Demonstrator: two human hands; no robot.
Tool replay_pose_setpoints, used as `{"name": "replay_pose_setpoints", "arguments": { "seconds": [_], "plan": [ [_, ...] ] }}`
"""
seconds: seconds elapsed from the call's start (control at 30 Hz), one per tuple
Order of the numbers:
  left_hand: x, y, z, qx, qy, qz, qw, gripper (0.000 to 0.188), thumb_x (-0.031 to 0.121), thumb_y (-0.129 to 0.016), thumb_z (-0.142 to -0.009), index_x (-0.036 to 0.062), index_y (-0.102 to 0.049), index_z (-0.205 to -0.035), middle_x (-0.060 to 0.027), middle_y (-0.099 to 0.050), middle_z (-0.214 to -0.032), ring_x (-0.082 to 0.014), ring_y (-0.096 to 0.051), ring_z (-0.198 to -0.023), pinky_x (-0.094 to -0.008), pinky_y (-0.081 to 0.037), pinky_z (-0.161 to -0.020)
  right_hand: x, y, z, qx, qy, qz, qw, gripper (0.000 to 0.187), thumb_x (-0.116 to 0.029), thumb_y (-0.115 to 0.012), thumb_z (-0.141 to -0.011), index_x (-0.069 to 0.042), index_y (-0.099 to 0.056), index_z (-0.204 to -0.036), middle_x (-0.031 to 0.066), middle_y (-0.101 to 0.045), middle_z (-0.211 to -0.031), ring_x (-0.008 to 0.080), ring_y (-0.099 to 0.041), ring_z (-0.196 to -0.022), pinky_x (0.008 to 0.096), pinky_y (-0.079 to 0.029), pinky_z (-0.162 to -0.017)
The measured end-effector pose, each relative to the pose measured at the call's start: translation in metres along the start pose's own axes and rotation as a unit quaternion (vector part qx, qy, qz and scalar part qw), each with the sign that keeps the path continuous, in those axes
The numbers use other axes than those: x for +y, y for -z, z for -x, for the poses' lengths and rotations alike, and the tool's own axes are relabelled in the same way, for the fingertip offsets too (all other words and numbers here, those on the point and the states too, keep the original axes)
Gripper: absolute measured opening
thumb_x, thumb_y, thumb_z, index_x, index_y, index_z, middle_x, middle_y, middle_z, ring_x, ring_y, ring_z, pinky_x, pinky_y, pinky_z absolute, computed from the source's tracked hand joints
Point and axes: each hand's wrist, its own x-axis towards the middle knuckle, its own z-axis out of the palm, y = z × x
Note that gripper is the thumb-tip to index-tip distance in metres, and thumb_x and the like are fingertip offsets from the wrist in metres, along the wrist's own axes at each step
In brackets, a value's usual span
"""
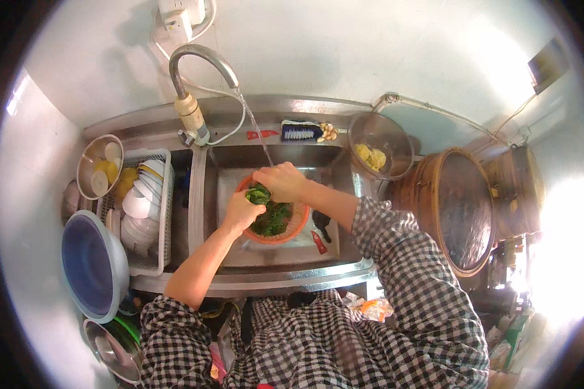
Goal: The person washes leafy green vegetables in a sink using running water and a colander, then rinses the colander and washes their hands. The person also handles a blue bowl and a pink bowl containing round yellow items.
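Note:
Dark leafy greens (272, 219) lie in an orange basket (303, 223) inside the metal sink (240, 257). My left hand (241, 211) is closed round a bunch of the greens at the basket's left side, thumb on top. From the far side my right hand (283, 182) presses over the same bunch with its fingers curled down; its fingertips are partly hidden. Running water (254, 126) falls from the curved tap (204, 50) just behind my right hand. A red-handled tool (319, 242) and a dark object (321, 223) lie in the sink right of the basket.
A white dish rack (167, 214) with bowls stands at left, near a blue basin (87, 266) and a metal bowl (84, 170). Behind the sink lies a brush (300, 133). At right are a clear bowl (402, 152) with yellow food and round bamboo steamers (440, 207).

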Motion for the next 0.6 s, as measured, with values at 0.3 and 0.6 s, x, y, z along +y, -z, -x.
{"name": "replay_pose_setpoints", "arguments": {
  "seconds": [0.3, 0.6],
  "plan": [
    [0.007, 0.001, 0.006, 0.009, 0.066, 0.133, 0.989, 0.029, -0.003, -0.064, -0.068, 0.0037, -0.063, -0.096, -0.0015, -0.056, -0.062, -0.0106, -0.051, -0.045, -0.0259, -0.035, -0.037, 0.001, -0.038, 0.007, 0.186, -0.151, -0.153, 0.959, 0.071, -0.007, -0.076, -0.065, -0.012, -0.042, -0.127, 0.0147, -0.063, -0.111, 0.0385, -0.065, -0.086, 0.0463, -0.054, -0.07],
    [-0.004, 0.003, 0.007, -0.007, 0.028, 0.174, 0.984, 0.034, 0.005, -0.072, -0.074, 0.0039, -0.062, -0.106, -0.0032, -0.061, -0.072, -0.0113, -0.056, -0.053, -0.0273, -0.043, -0.044, 0.014, -0.079, 0.006, 0.157, -0.272, -0.182, 0.932, 0.03, -0.004, -0.061, -0.08, 0.0, -0.049, -0.108, 0.0246, -0.065, -0.083, 0.0442, -0.063, -0.081, 0.0522, -0.05, -0.071]
  ]
}}
